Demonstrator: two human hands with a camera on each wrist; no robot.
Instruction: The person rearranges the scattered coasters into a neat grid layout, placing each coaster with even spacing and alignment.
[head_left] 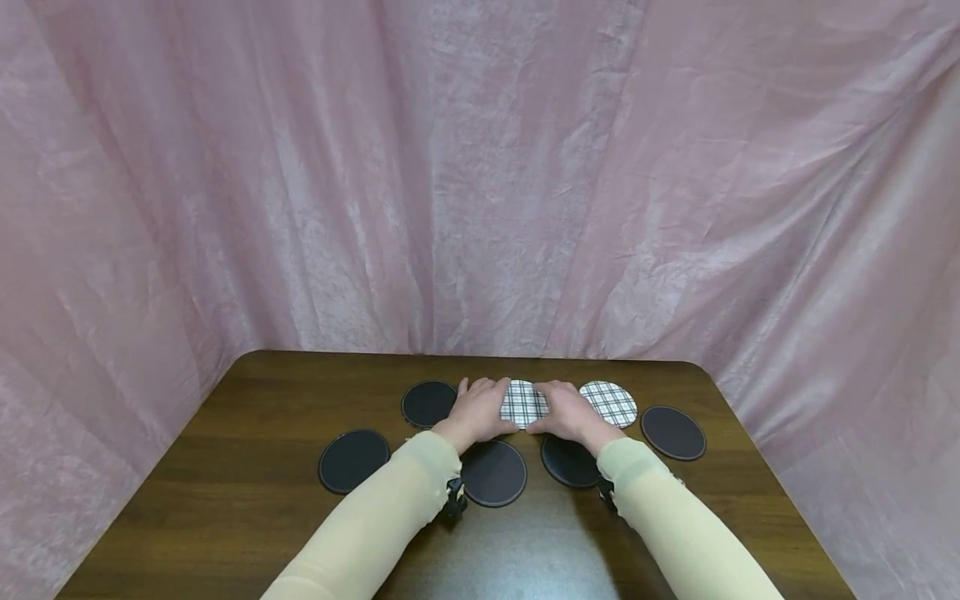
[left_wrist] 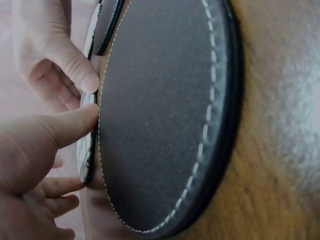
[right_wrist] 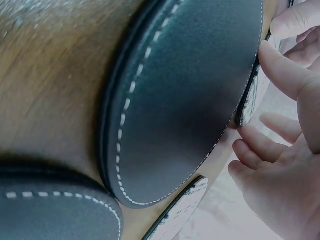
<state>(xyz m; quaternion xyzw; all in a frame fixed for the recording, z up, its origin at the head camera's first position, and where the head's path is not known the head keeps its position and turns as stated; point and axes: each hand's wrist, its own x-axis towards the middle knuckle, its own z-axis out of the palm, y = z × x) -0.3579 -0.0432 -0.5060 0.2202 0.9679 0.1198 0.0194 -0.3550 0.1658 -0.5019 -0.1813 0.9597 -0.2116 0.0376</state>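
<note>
A round coaster with a white-and-black plaid face (head_left: 522, 403) lies toward the back of the table, between both hands. My left hand (head_left: 478, 414) holds its left side, with the thumb at the near edge and the other fingers around the left edge. Opposite it, my right hand (head_left: 567, 412) holds the right side in the same way. Both thumb tips sit close together at the coaster's near rim in the left wrist view. Nearer to me, below the hands, lie a dark stitched coaster (head_left: 495, 473) and another dark coaster (head_left: 567, 462), partly under the right wrist.
A second plaid coaster (head_left: 611, 402) lies right of the right hand, with a dark coaster (head_left: 674, 432) beyond it. On the left are two black coasters, one at the back (head_left: 427, 403) and one nearer (head_left: 352, 461). Pink curtains (head_left: 480, 183) hang behind the wooden table (head_left: 247, 467).
</note>
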